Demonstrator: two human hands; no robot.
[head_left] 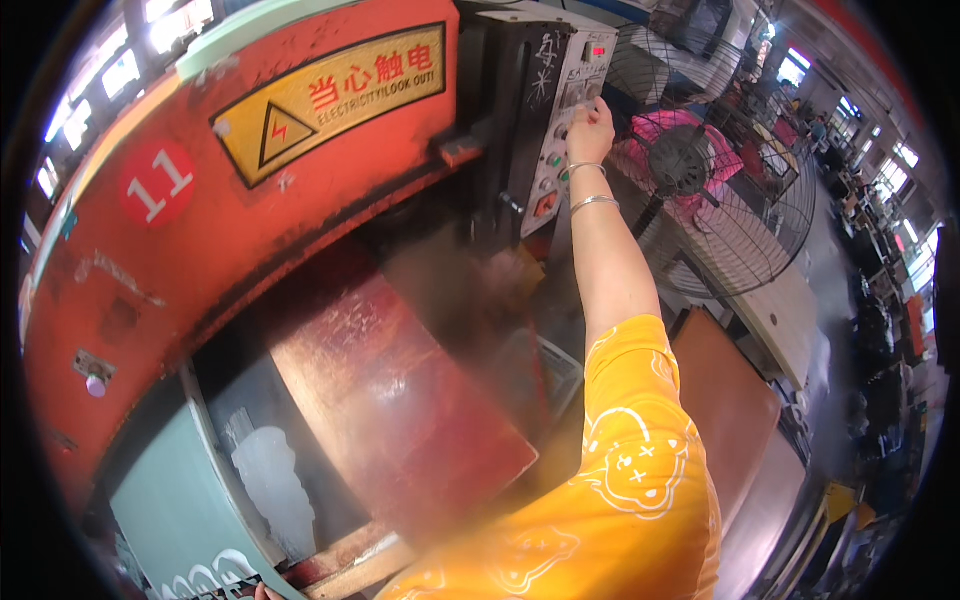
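Observation:
My right arm reaches up and forward to the control panel (574, 120) of a large red-orange machine. My right hand (590, 132) is at the panel's upper part, fingers curled together against a control just below a small red display (599, 52); the fingers hide what they press or grip. Of my left hand (266, 592), only a bit of fingertip shows at the bottom edge, beside a pale green board (180, 510). White loop-shaped pieces (215, 570) lie along the board's lower end. A worn dark-red board (400, 400) slopes across the middle, blurred in part.
The machine's curved orange housing (110, 290), bearing a yellow electricity warning sign (330, 100), fills the upper left. A caged floor fan (680, 160) with pink material behind it stands right of my forearm. A brown board (725, 400) leans right of my sleeve.

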